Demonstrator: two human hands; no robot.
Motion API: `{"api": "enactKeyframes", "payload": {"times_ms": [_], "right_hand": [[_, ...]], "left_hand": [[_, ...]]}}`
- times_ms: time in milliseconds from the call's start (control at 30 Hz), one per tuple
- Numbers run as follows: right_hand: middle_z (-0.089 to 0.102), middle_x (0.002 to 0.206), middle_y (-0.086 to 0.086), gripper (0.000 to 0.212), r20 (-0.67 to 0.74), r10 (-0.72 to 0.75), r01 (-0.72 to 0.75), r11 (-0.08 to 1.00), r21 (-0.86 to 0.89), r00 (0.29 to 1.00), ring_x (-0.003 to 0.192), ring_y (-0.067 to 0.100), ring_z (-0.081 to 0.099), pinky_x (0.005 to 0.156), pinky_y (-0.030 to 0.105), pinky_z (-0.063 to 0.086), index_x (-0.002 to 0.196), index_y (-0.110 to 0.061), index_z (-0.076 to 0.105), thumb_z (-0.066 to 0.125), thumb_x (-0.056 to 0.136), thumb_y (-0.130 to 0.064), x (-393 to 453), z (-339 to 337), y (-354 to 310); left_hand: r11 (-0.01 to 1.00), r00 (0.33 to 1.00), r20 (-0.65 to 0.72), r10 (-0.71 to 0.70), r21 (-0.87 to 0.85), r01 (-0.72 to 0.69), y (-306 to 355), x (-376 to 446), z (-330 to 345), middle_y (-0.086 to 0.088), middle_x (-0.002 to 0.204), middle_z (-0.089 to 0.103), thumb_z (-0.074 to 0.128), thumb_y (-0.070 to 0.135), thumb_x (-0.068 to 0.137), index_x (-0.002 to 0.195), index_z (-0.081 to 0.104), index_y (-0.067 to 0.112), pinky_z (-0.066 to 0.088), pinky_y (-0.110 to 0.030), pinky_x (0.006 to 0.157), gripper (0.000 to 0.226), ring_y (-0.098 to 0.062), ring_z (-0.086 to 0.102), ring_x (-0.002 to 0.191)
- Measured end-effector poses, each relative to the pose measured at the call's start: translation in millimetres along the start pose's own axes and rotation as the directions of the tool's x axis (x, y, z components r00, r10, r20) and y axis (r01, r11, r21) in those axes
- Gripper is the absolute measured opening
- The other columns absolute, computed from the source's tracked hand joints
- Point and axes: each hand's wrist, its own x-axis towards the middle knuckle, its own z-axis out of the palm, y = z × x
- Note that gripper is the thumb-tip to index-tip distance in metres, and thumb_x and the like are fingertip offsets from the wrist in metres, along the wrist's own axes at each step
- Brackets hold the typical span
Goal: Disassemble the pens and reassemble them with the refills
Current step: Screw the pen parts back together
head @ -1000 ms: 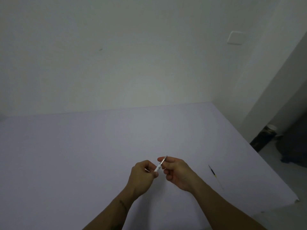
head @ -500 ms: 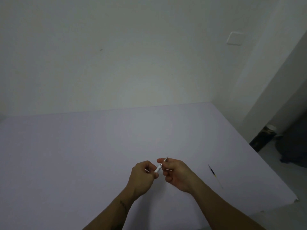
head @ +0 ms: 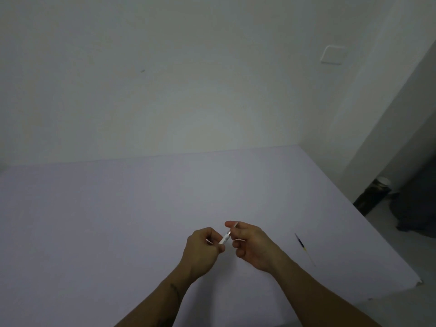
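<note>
Pen (head: 225,237) held in the air just above the table (head: 118,220), left hand (head: 200,250) clenched around the white barrel, right hand (head: 251,244) pinching the tip end, likely so one anchors while the other twists or pulls. Loose refill (head: 303,247) lies on the table right of the hands, probably parked within reach for the swap.

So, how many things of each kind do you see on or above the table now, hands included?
Hands: 2, left hand and right hand, both above the table
Pens: 1, white pen, held between both hands
Refills: 1, refill, lying on the table to the right
Total: 4
</note>
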Motion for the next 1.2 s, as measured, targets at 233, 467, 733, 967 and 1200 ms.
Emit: {"api": "enactKeyframes", "payload": {"times_ms": [233, 467, 733, 967, 1200], "right_hand": [[0.048, 0.062, 0.003, 0.011, -0.103, -0.046, 0.039, 0.997, -0.069, 0.994, 0.056, 0.013, 0.043, 0.045, 0.024, 0.036, 0.080, -0.005, 0.072, 0.065, 0.089, -0.006, 5.7, 0.7, 1.8], [0.053, 0.066, 0.002, 0.008, -0.066, -0.082, 0.077, 0.993, -0.086, 0.994, 0.056, 0.013, 0.046, 0.046, 0.024, 0.037, 0.094, -0.007, 0.071, 0.064, 0.089, -0.006, 5.0, 4.5, 3.6], [0.054, 0.068, 0.007, 0.013, -0.154, -0.100, 0.072, 0.981, -0.180, 0.983, 0.060, 0.015, 0.045, 0.046, 0.024, 0.038, 0.087, -0.005, 0.075, 0.062, 0.091, -0.003, 8.4, 5.8, 3.7], [0.059, 0.065, 0.002, 0.006, -0.118, -0.078, 0.039, 0.954, -0.298, 0.990, 0.057, 0.014, 0.050, 0.046, 0.024, 0.040, 0.083, -0.012, 0.076, 0.071, 0.082, -0.010, 10.0, -13.3, 4.8], [0.065, 0.076, 0.006, 0.024, -0.199, -0.204, 0.036, 0.778, -0.628, 0.958, 0.060, 0.014, 0.058, 0.048, 0.021, 0.047, 0.099, -0.019, 0.072, 0.072, 0.080, -0.005, 6.5, -74.6, 5.2]], "left_hand": [[1.000, 1.000, 0.005, 0.002, 0.010, -0.002, -0.2, 1.8, 2.7, 0.001, 0.073, 0.065, 0.074, 0.009, 0.080, 0.073, 0.067, 0.019, 0.045, -0.022, 0.055, 0.015, -0.011, 0.056, 0.059], [1.000, 1.000, -0.009, 0.006, 0.020, -0.006, -2.3, 5.6, -4.5, 0.000, 0.075, 0.065, 0.072, 0.008, 0.081, 0.075, 0.068, 0.016, 0.045, -0.021, 0.057, 0.012, -0.012, 0.056, 0.063], [0.998, 1.000, -0.008, 0.025, 0.050, -0.024, -5.9, 7.5, 5.6, 0.001, 0.074, 0.065, 0.071, 0.007, 0.083, 0.073, 0.066, 0.020, 0.043, -0.018, 0.054, 0.017, -0.011, 0.056, 0.060], [0.996, 1.000, -0.019, 0.025, 0.081, -0.023, -13.0, 9.2, 17.0, 0.003, 0.073, 0.066, 0.068, 0.010, 0.084, 0.072, 0.067, 0.021, 0.046, -0.021, 0.055, 0.016, -0.011, 0.056, 0.059], [0.999, 0.998, -0.042, -0.041, 0.025, 0.043, -16.4, 14.1, 26.1, -0.002, 0.079, 0.070, 0.061, 0.011, 0.086, 0.078, 0.070, 0.019, 0.046, -0.025, 0.056, 0.014, -0.014, 0.058, 0.062]]}}
